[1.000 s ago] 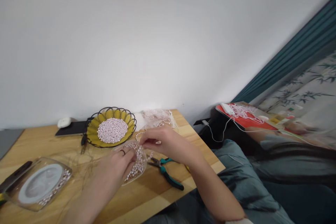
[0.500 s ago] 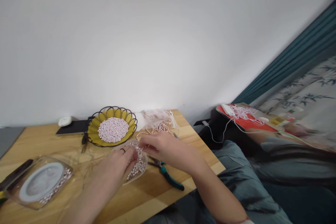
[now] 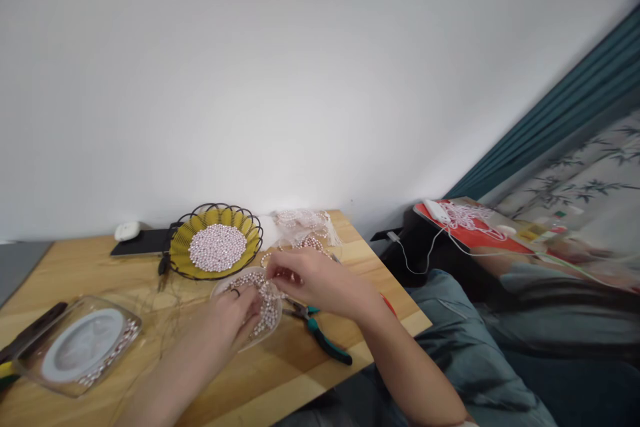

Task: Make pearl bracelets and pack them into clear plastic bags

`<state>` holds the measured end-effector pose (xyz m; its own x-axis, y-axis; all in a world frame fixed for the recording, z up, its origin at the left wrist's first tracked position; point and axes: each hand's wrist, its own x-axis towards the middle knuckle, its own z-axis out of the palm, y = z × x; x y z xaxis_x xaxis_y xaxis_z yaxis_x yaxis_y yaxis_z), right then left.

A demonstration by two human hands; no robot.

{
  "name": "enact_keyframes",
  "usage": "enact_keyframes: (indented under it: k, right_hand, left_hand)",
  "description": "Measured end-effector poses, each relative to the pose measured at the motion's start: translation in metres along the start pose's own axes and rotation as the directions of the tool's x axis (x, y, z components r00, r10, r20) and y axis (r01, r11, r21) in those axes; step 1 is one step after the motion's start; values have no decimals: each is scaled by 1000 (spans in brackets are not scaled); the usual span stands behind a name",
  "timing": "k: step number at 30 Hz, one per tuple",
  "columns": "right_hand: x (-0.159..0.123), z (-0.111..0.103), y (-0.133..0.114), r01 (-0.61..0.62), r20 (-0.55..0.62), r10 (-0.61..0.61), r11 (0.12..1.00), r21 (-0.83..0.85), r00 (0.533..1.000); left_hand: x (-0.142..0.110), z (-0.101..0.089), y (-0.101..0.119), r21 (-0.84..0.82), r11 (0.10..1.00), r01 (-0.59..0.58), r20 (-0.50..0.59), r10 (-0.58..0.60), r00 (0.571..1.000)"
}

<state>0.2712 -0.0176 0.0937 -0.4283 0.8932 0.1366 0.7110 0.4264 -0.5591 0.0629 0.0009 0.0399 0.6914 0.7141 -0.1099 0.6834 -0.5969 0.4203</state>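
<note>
A translucent bowl (image 3: 257, 341) of small pearly beads (image 3: 270, 315) stands on the wooden table. My left hand (image 3: 235, 308), with a dark ring on one finger, reaches over its left side, fingers curled down among the beads. Above the bowl's right rim my right hand (image 3: 303, 275) has thumb and fingers pinched together; whatever they hold is too small to make out. Just right of the bowl lie pliers (image 3: 325, 341) with black and teal handles, partly under my right wrist. Bead strings (image 3: 313, 241) lie behind my right hand.
A black-rimmed yellow basket (image 3: 179, 255) holds pink beads. At the left is a clear box (image 3: 75, 387) with a white ring-shaped spool (image 3: 60, 367). Fine wire (image 3: 167, 300) lies loose between. To the right, another person's arm (image 3: 505, 261) rests near a red-topped table (image 3: 467, 235).
My left hand has shifted slightly within the bowl, and my right fingers have curled tighter above its rim. The view has moved a little; a red object now shows beside my right forearm.
</note>
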Motion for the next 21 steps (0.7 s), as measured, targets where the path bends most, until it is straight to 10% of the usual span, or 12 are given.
enact_keyframes:
  k: [9,15,21]
  right_hand:
    - [-13,-16,-5,77,-159,32,770,634,987]
    - [-9,3,-10,-95,131,0,685,722,991]
    - [-7,10,-4,-128,62,113,817,562,992]
  left_hand:
    - [5,-4,5,66,997,45,20,-46,999]
    - [5,-6,4,50,998,-30,-26,31,999]
    - [0,-1,-2,-48,982,-180,-114,174,978]
